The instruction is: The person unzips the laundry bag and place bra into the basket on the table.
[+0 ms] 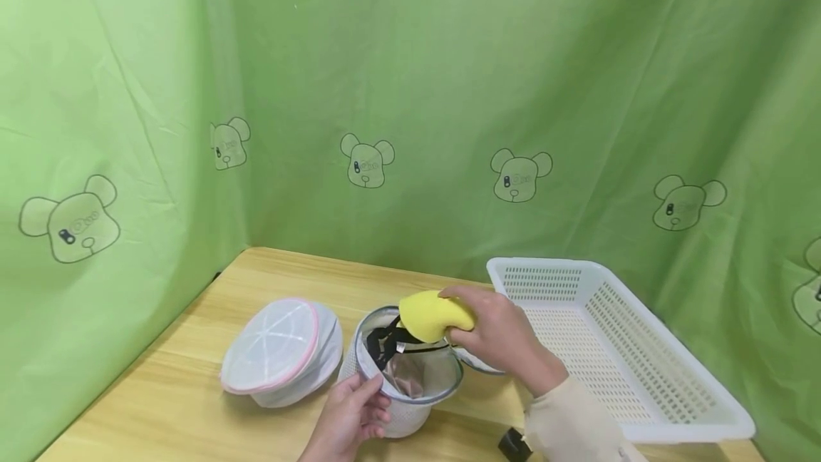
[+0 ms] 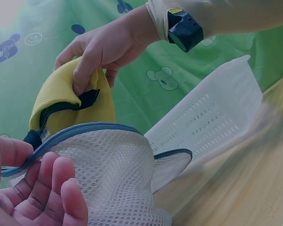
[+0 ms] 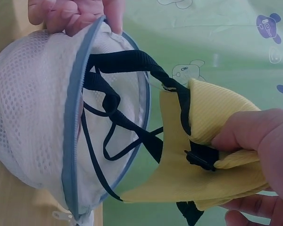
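Note:
My left hand [image 1: 351, 411] pinches the blue-zipped rim of a white mesh laundry bag [image 1: 400, 423], which stands with its mouth open. Above that mouth, my right hand [image 1: 499, 330] grips a folded yellow ribbed bra [image 1: 428, 314] between thumb and fingers. Its black straps [image 3: 127, 61] hang down into the bag, as the right wrist view shows up close. A shiny brown cloth [image 1: 405, 375] lies inside the bag. In the left wrist view, the yellow fabric sits just over the zipped edge [image 2: 92, 126].
To the left are two round mesh bags stacked, the upper one pink-rimmed [image 1: 272, 344]. Another blue-edged mesh bag [image 1: 485, 364] lies behind my right hand, partly hidden. A white slotted plastic basket [image 1: 680, 358] occupies the table's right side. A green curtain [image 1: 417, 91] hangs behind the wooden table [image 1: 179, 383].

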Demonstrator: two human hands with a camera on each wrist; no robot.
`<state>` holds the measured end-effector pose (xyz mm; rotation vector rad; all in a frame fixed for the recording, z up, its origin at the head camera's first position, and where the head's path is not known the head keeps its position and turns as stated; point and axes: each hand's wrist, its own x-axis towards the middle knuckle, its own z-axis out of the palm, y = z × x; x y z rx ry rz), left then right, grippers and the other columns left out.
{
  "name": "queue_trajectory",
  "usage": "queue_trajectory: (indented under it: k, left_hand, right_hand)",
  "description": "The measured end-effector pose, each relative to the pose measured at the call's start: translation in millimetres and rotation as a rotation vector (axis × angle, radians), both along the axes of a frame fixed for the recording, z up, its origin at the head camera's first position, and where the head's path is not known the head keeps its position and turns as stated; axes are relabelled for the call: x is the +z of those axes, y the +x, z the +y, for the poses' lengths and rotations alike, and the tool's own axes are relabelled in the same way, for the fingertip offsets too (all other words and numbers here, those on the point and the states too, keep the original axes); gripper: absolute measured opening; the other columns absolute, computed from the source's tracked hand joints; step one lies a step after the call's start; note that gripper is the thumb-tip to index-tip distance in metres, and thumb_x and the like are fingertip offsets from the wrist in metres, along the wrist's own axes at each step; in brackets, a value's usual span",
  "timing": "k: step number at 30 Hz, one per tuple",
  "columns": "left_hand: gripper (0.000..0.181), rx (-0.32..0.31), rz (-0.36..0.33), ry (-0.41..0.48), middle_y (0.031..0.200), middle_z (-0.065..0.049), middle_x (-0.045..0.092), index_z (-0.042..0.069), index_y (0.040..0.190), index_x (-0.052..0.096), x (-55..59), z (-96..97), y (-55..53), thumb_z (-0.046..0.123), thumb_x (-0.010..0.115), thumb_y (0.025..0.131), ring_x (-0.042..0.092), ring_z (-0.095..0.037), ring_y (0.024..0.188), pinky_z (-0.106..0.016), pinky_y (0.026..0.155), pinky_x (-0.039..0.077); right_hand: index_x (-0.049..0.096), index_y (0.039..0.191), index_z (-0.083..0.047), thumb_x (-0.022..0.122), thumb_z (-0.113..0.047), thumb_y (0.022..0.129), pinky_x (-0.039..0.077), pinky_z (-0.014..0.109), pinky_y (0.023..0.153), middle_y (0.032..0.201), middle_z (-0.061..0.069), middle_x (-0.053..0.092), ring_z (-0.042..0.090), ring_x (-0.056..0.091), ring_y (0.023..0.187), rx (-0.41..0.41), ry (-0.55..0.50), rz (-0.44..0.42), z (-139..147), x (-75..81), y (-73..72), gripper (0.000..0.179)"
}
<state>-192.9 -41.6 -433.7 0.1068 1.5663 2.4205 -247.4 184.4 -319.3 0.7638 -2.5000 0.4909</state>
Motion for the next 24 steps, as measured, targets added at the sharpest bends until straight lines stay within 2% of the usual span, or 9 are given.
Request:
queue_trajectory:
  k: [4,16,24]
  left_hand:
    - [0.017,-0.002,-0.009,0.001,0.080,0.000,0.059,0.008,0.095,0.056,-0.4,0.2,-0.1,0.024,0.053,0.099,0.058,-0.009,0.065,-0.021,0.057,0.049]
    - [0.015,0.015,-0.023,0.011,0.079,0.000,0.058,0.010,0.094,0.056,0.4,0.0,-2.5,0.024,0.054,0.099,0.058,-0.009,0.064,-0.021,0.056,0.049]
    - [0.015,0.014,-0.024,0.005,0.079,0.000,0.058,0.010,0.093,0.055,-0.4,-0.1,-1.6,0.023,0.054,0.099,0.058,-0.009,0.064,-0.021,0.057,0.049]
  right_hand:
    - [0.067,0.112,-0.014,0.081,-0.014,0.069,0.041,0.022,0.050,0.104,0.004,0.069,0.004,0.044,0.060,0.003,-0.013,0.012,3,2.9,-0.3,0.045]
    - [0.066,0.112,-0.012,0.081,-0.014,0.069,0.039,0.024,0.049,0.087,-0.001,0.064,0.006,0.041,0.059,-0.022,-0.019,0.019,14,13.5,-0.9,0.045]
    - [0.066,0.114,-0.011,0.081,-0.014,0.068,0.039,0.026,0.051,0.087,0.000,0.064,0.009,0.042,0.059,-0.044,-0.036,0.018,25,15.9,-2.1,0.048]
